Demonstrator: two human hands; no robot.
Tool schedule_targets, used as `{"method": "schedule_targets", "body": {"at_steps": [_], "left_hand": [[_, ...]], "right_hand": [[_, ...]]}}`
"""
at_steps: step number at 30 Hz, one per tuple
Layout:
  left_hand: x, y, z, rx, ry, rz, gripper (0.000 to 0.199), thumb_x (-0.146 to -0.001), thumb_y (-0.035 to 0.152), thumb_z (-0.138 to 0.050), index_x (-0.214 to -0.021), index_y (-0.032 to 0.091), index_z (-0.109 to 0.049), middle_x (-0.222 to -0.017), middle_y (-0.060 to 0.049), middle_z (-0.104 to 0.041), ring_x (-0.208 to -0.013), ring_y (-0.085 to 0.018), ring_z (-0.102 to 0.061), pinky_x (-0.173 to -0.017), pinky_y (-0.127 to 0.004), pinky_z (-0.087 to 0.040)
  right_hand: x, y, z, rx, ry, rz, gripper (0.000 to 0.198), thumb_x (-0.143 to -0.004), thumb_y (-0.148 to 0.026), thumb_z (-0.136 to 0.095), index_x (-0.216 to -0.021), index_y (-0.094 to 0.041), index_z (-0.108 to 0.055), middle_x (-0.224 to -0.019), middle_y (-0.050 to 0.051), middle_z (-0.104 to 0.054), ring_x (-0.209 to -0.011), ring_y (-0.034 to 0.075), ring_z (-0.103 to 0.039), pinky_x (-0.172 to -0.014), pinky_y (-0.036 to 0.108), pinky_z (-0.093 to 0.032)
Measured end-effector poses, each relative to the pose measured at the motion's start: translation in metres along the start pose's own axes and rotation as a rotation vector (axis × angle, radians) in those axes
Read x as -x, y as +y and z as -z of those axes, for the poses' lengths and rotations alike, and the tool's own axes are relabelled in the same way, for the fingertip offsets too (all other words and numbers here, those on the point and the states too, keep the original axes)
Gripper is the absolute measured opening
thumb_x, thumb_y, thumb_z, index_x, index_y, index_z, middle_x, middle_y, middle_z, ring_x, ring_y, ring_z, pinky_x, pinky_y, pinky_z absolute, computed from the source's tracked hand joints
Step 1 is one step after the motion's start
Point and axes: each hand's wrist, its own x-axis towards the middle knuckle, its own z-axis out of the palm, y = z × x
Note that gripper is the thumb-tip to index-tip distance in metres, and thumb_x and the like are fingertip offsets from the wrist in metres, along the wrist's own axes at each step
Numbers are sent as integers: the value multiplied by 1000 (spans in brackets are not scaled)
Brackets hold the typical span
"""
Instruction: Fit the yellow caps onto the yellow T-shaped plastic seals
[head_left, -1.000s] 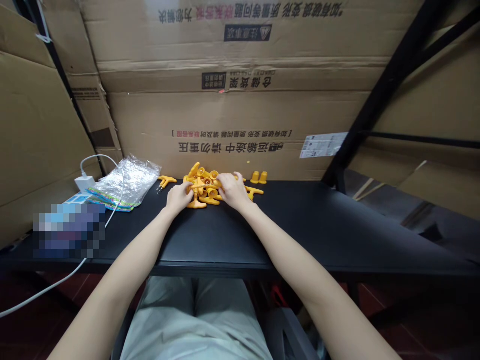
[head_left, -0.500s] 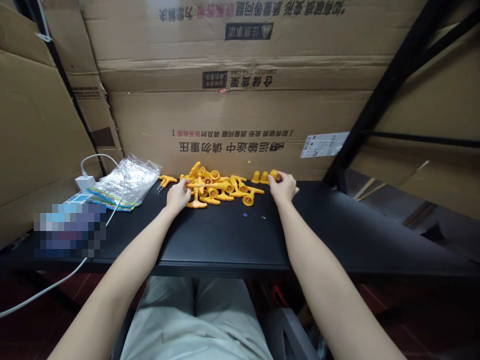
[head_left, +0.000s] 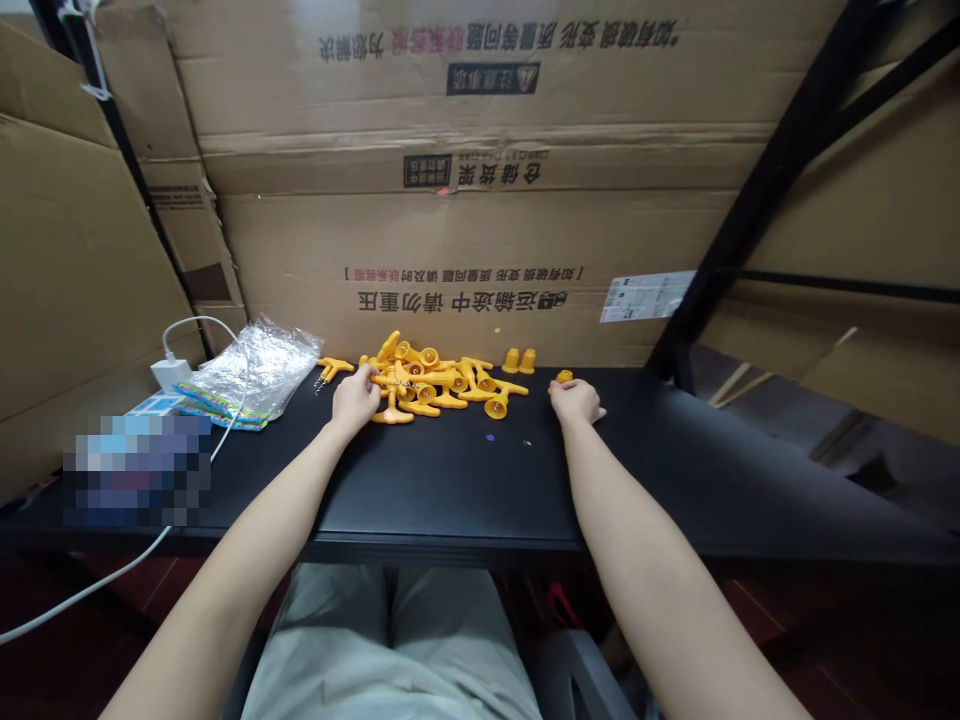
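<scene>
My left hand (head_left: 355, 398) is closed at the left edge of a pile of yellow corkscrews (head_left: 450, 378). Its fingertips pinch a yellow corkscrew that points right, partly lost among the others. Many in the pile have T-shaped handles and bell-shaped ends. One loose corkscrew (head_left: 335, 366), its metal spiral showing, lies just behind that hand. Farther right, my right hand (head_left: 577, 402) is closed around a small yellow cup (head_left: 564, 377), whose top shows above the fingers. Two similar cups (head_left: 520, 361) stand upside down side by side near the cardboard, apart from my right hand.
Clear plastic bags (head_left: 262, 365) lie on the black table (head_left: 450, 490) at left, beside a white charger (head_left: 171, 374) with a trailing cable and a blurred-out item (head_left: 139, 470). Cardboard (head_left: 480, 230) walls off the back. A small blue bit (head_left: 490, 437) lies in front of the pile.
My right hand has moved right and toward me with the yellow cup, away from the other two cups. My left hand stays at the pile's left edge.
</scene>
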Motion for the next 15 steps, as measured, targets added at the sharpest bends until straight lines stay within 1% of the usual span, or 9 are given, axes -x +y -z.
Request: {"method": "schedule_targets", "body": {"at_steps": [3,4,6,10,15], "left_hand": [[-1,-1,-1,60,37,31,26,-76,16,-49,-97,23,-63,-70,1,-64,-69,-15,-61,-69,-24,-43],[-1,-1,-1,88,55,45,25,-76,16,-49,-95,22,-63,-68,1,-62,-68,-15,-60,-68,-24,-43],[-2,-3,-1,154,97,73,24,-75,15,-49,-93,21,-63,-64,2,-60,-65,-13,-58,-67,-23,-43],[-6,-7,-1,256,171,129,23,-76,15,-47,-92,20,-63,-60,3,-57,-61,-12,-56,-64,-22,-43],[-12,-16,-6,391,205,204,23,-80,20,-46,-96,18,-64,-69,0,-63,-66,-13,-60,-66,-23,-46]], "right_hand": [[1,1,-2,67,18,68,19,-79,-28,-56,-90,-21,-70,-113,13,-61,-111,31,-51,-94,49,-37],[1,1,-2,96,5,85,23,-78,-26,-56,-95,-22,-71,-116,14,-60,-114,32,-50,-95,50,-36],[1,1,-3,157,-64,114,31,-78,-24,-55,-105,-23,-70,-121,14,-59,-118,32,-49,-98,52,-34],[0,-3,-4,247,-203,160,41,-85,-28,-49,-125,-26,-61,-136,12,-51,-128,33,-41,-104,57,-27],[-8,-9,-9,301,-305,215,47,-90,-31,-40,-136,-25,-51,-147,11,-40,-135,36,-32,-104,64,-25]]}}
